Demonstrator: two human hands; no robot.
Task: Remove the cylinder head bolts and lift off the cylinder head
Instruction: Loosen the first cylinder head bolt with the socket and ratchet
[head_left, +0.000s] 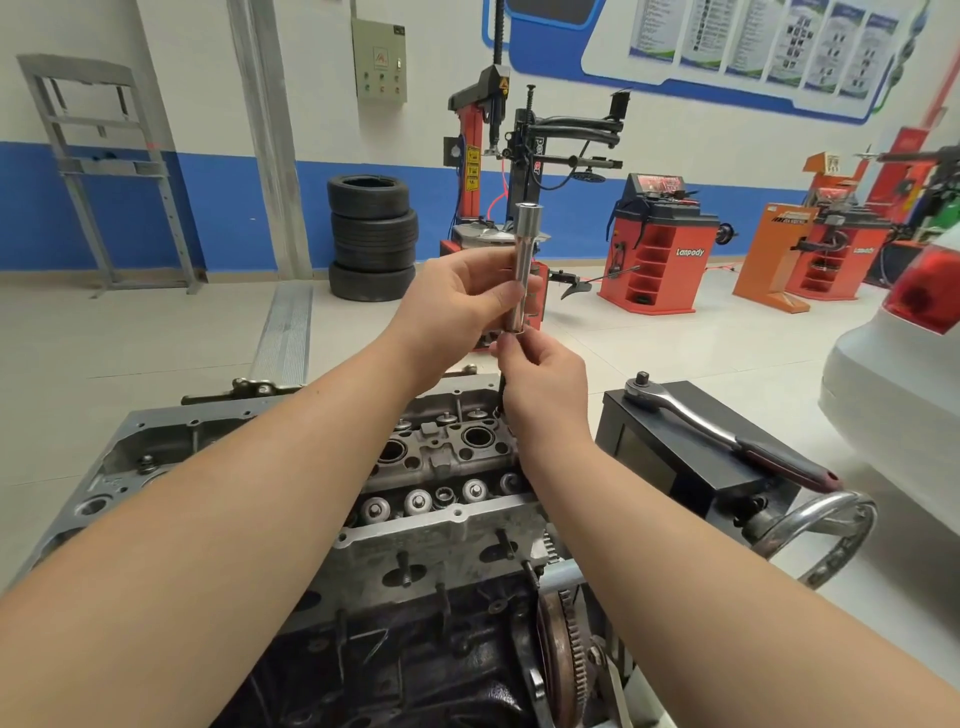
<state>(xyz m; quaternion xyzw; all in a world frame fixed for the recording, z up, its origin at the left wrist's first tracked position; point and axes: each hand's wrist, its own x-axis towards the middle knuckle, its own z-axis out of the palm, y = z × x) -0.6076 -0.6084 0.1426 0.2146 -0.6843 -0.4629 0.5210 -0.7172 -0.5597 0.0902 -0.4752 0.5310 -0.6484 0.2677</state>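
Chrome deep socket upright in left hand fingers; right hand fingers pinch dark bolt beneath.

Head on block, centre foreground. Box right of it, ratchet on top. Both hands above head: left hand over right hand, socket upright between. Tyres stacked behind

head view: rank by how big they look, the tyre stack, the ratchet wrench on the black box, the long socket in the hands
1. tyre stack, largest although farthest away
2. ratchet wrench, long, nearer the camera
3. long socket, held by the left hand, smallest

The wrench and the stack are close in span; nearness makes that unsure.
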